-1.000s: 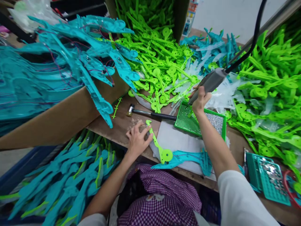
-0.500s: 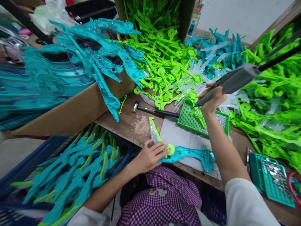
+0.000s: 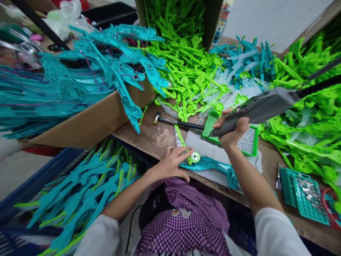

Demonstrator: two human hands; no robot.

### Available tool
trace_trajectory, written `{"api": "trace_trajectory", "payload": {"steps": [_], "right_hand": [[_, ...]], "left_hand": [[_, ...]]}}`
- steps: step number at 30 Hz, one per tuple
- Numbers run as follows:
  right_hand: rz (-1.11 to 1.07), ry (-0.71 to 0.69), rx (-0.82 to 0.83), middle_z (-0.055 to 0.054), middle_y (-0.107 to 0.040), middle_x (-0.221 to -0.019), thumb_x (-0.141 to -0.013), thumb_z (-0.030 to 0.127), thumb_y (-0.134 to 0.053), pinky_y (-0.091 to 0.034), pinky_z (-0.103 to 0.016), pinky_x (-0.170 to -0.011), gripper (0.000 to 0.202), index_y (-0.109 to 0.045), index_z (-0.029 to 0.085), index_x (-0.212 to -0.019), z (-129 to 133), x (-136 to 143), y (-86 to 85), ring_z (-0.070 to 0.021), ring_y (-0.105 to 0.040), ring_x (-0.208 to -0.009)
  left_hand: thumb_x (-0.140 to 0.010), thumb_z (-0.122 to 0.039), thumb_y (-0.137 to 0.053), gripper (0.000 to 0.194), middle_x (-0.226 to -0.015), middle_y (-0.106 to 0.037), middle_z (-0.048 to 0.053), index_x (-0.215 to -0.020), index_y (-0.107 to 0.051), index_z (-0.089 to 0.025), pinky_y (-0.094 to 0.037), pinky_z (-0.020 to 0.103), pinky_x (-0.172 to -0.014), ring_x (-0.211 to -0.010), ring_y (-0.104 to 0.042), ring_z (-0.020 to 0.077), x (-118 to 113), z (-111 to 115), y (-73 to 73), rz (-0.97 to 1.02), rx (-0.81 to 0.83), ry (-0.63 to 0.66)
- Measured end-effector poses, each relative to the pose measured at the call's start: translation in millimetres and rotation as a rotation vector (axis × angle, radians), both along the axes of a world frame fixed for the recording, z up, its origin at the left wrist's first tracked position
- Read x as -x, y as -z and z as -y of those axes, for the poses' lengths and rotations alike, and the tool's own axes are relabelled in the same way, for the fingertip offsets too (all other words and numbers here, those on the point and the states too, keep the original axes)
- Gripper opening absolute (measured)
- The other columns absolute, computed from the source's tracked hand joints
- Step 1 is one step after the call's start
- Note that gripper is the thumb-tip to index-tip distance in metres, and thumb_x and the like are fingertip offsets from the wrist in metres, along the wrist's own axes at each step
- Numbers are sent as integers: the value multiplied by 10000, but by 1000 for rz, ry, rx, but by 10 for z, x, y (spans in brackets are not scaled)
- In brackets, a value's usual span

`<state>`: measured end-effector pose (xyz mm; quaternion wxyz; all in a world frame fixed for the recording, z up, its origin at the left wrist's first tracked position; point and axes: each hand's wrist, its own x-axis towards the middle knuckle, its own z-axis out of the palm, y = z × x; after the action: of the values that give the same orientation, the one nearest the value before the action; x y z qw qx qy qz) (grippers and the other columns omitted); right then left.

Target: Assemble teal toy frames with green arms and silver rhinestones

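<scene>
My right hand [image 3: 232, 132] is wrapped round a grey power screwdriver [image 3: 258, 108] with a black cord end, its tip pointing left and down over the edge of a green tray [image 3: 210, 125]. With fingers stretched and thumb apart, my left hand [image 3: 174, 161] lies by a lime-green arm piece [image 3: 195, 156] with a round end and a clear strip. That round end sits over one end of a turquoise toy-gun-shaped shell [image 3: 213, 163] on a white cloth [image 3: 193, 141]. Whether the left fingertips press on the green piece, I cannot tell. My right forearm covers the shell's far end.
A hammer [image 3: 183, 123] lies behind the cloth. Small metal parts fill the green tray's right side. Lime-green pieces [image 3: 183, 67] are heaped at back and right. Turquoise shells [image 3: 80, 85] overhang a cardboard box at left. A blue crate [image 3: 61, 167] stands below.
My right hand has brought the screwdriver left and lower, nearer to my left hand. My left fingers have spread, with the thumb now apart. The view has shifted slightly.
</scene>
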<state>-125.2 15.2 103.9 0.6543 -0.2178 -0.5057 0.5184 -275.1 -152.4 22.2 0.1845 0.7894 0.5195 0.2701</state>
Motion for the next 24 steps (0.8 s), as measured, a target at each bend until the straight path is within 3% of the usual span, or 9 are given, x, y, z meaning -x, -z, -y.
{"api": "trace_trajectory", "payload": {"steps": [4, 8, 10, 12, 17, 24], "right_hand": [[-25, -77, 81, 56, -483, -413, -694, 724, -522, -342, -224, -329, 538, -619, 199, -756, 212, 37, -84, -112, -475, -344], [-43, -111, 127, 50, -487, -403, -644, 738, -560, -361, -246, -321, 540, -626, 212, -745, 386, 46, -130, -128, -477, -348], [-23, -113, 130, 46, -484, -405, -633, 742, -562, -370, -269, -316, 531, -622, 225, -740, 447, 43, -120, -143, -483, -347], [18, -101, 116, 47, -465, -405, -639, 762, -529, -388, -294, -322, 534, -608, 244, -748, 489, 45, -93, -160, -490, -347], [78, -94, 91, 48, -433, -412, -656, 798, -455, -422, -326, -349, 558, -582, 267, -772, 550, 89, -29, -182, -512, -367], [38, -223, 67, 41, -496, -442, -656, 750, -527, -444, -289, -383, 544, -619, 232, -793, 596, 128, 18, -152, -510, -385]], "left_hand": [[-875, -465, -597, 565, -1393, -491, 133, -1394, -466, -284, -311, 514, -1024, -1285, -437, 308, -113, -291, -103, 123, 4, -261], [-857, -371, -653, 240, -1349, -552, 83, -1068, -712, -274, -327, 508, -1015, -1258, -466, 283, -231, -512, -110, 188, -76, -249], [-846, -350, -669, 131, -1308, -590, 69, -888, -754, -261, -330, 515, -1016, -1233, -491, 279, -258, -519, -92, 214, -124, -259], [-837, -361, -677, 132, -1291, -607, 69, -824, -761, -260, -331, 532, -1016, -1219, -508, 283, -261, -474, -77, 225, -150, -276], [-861, -358, -648, 152, -1375, -545, 89, -874, -764, -261, -334, 552, -1025, -1248, -499, 285, -225, -353, -86, 201, -133, -257], [-862, -339, -649, 155, -1426, -491, 78, -958, -749, -270, -350, 516, -1038, -1296, -458, 271, -133, -355, -20, 189, -68, -185]]}}
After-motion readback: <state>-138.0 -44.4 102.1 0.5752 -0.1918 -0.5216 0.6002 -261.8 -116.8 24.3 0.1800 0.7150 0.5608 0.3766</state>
